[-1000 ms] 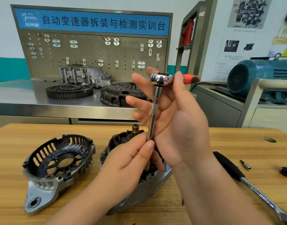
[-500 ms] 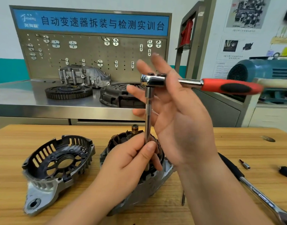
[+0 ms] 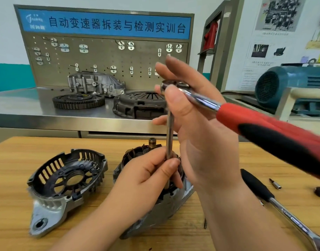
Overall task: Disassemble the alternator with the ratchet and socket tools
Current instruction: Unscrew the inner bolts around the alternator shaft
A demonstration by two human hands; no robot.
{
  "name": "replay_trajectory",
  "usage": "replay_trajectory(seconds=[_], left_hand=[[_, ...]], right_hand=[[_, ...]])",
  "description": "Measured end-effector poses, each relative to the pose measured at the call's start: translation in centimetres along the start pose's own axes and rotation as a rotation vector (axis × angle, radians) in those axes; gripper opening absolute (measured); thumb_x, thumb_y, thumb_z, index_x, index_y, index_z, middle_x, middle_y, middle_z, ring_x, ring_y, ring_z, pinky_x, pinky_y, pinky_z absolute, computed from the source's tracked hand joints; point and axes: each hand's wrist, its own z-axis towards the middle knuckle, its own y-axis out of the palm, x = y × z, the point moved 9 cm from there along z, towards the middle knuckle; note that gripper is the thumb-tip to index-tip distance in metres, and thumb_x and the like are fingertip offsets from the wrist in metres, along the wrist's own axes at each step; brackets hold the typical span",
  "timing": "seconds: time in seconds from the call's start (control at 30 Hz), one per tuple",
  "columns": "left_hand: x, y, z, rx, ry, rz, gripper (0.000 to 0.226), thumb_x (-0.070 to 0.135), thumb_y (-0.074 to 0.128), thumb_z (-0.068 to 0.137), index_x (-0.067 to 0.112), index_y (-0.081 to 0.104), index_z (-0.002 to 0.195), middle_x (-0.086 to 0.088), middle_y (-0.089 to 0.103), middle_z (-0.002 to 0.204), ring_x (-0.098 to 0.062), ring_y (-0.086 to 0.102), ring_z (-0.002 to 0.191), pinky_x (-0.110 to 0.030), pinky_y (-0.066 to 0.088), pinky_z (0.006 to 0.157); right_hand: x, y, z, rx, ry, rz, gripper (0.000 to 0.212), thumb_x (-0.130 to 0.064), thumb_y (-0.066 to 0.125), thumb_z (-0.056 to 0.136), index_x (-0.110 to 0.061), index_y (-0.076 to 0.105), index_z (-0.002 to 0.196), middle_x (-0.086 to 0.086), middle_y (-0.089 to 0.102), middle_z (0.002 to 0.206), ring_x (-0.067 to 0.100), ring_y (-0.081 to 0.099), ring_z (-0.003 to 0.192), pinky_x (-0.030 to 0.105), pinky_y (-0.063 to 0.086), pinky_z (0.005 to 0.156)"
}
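The alternator body (image 3: 166, 205) stands on the wooden table (image 3: 14, 160), its rotor shaft (image 3: 152, 143) pointing up. Its removed end housing (image 3: 65, 178) lies to the left. A slim extension bar (image 3: 169, 131) stands upright over the alternator; its lower end is hidden behind my fingers. My left hand (image 3: 146, 178) pinches the bar low down. On top of it sits a ratchet (image 3: 264, 127) with a red and black handle that points right, towards me. My right hand (image 3: 201, 138) pinches the ratchet head between thumb and fingers.
A second long tool with a black grip (image 3: 255, 187) lies on the table at right, beside a small bit (image 3: 275, 183). On the steel bench (image 3: 19, 105) behind are a flywheel (image 3: 77, 101), a clutch cover (image 3: 139, 105) and a gear housing (image 3: 95, 84). A blue motor (image 3: 289, 84) stands at right.
The ratchet handle has swung round from pointing away to pointing right and towards me. My left hand has stayed on the bar.
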Motion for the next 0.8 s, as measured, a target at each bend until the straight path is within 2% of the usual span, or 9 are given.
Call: replay_trajectory(seconds=[0.07, 0.1, 0.23, 0.37, 0.5, 0.57, 0.67, 0.73, 0.8], left_hand=[[0.0, 0.1, 0.0, -0.006, -0.005, -0.005, 0.04, 0.053, 0.041, 0.084, 0.021, 0.064, 0.091, 0.013, 0.07, 0.077, -0.023, 0.062, 0.069, -0.034, 0.05, 0.064], [-0.1, 0.2, -0.1, -0.019, -0.007, -0.013, 0.04, 0.053, 0.04, 0.085, 0.02, 0.064, 0.09, 0.011, 0.071, 0.077, -0.024, 0.063, 0.068, -0.039, 0.049, 0.066], [-0.1, 0.4, -0.3, -0.053, -0.02, -0.063, 0.039, 0.051, 0.037, 0.089, 0.021, 0.061, 0.087, 0.007, 0.07, 0.075, -0.026, 0.064, 0.073, -0.047, 0.048, 0.072], [-0.1, 0.5, -0.2, -0.085, -0.018, -0.056, 0.039, 0.048, 0.038, 0.09, 0.019, 0.063, 0.087, 0.006, 0.071, 0.077, -0.022, 0.065, 0.076, -0.042, 0.049, 0.076], [-0.1, 0.2, 0.0, -0.062, -0.002, -0.053, 0.038, 0.046, 0.043, 0.085, 0.017, 0.066, 0.093, 0.006, 0.072, 0.088, -0.018, 0.064, 0.083, -0.028, 0.051, 0.075], [-0.2, 0.1, 0.0, -0.045, -0.02, -0.056, 0.034, 0.047, 0.047, 0.085, 0.019, 0.065, 0.095, 0.007, 0.072, 0.091, -0.018, 0.064, 0.085, -0.03, 0.051, 0.078], [-0.1, 0.2, 0.0, -0.055, -0.026, -0.035, 0.029, 0.04, 0.048, 0.09, 0.016, 0.065, 0.09, 0.008, 0.071, 0.077, -0.022, 0.064, 0.074, -0.04, 0.05, 0.073], [-0.1, 0.4, 0.1, -0.065, -0.023, -0.024, 0.031, 0.041, 0.047, 0.091, 0.015, 0.063, 0.087, 0.01, 0.069, 0.07, -0.026, 0.062, 0.069, -0.044, 0.048, 0.069], [-0.1, 0.4, 0.0, -0.073, -0.026, -0.039, 0.036, 0.046, 0.044, 0.091, 0.015, 0.062, 0.088, 0.009, 0.069, 0.07, -0.031, 0.061, 0.069, -0.048, 0.048, 0.068]], right_hand=[[-1.4, -1.0, -1.2, 0.114, -0.184, 0.224, 0.026, -0.025, 0.05, 0.093, -0.03, 0.058, 0.118, -0.007, 0.065, 0.12, 0.009, 0.065, 0.102, 0.019, 0.052, 0.068], [-1.4, -1.0, -1.7, 0.134, -0.199, 0.324, 0.028, -0.026, 0.049, 0.091, -0.029, 0.059, 0.118, -0.006, 0.067, 0.119, 0.013, 0.066, 0.102, 0.023, 0.053, 0.065], [0.4, -0.2, -1.6, 0.096, -0.033, 0.495, 0.046, -0.046, 0.037, 0.093, -0.016, 0.06, 0.119, 0.008, 0.073, 0.107, 0.021, 0.07, 0.086, 0.026, 0.055, 0.059], [1.0, -0.2, -1.4, 0.082, -0.004, 0.432, 0.053, -0.05, 0.027, 0.095, -0.013, 0.062, 0.111, 0.01, 0.075, 0.091, 0.02, 0.069, 0.073, 0.027, 0.052, 0.056], [0.0, -0.4, -1.8, 0.138, -0.138, 0.301, 0.032, -0.045, 0.046, 0.095, -0.027, 0.066, 0.11, 0.008, 0.074, 0.095, 0.016, 0.067, 0.078, 0.026, 0.053, 0.058], [-1.1, -0.6, -2.2, 0.163, -0.248, 0.239, 0.024, -0.037, 0.055, 0.089, -0.029, 0.069, 0.107, 0.008, 0.071, 0.099, 0.017, 0.064, 0.08, 0.025, 0.052, 0.061], [-2.7, -1.1, -2.6, 0.184, -0.367, 0.161, 0.03, -0.03, 0.058, 0.087, -0.032, 0.062, 0.116, -0.001, 0.07, 0.102, 0.017, 0.065, 0.088, 0.025, 0.052, 0.064], [-2.5, -1.1, -2.4, 0.192, -0.346, 0.127, 0.03, -0.034, 0.058, 0.089, -0.034, 0.058, 0.119, -0.004, 0.069, 0.113, 0.017, 0.069, 0.09, 0.025, 0.053, 0.063], [-1.6, -0.9, -2.1, 0.175, -0.259, 0.224, 0.03, -0.037, 0.054, 0.092, -0.03, 0.057, 0.122, -0.001, 0.07, 0.116, 0.019, 0.071, 0.085, 0.026, 0.054, 0.06]])
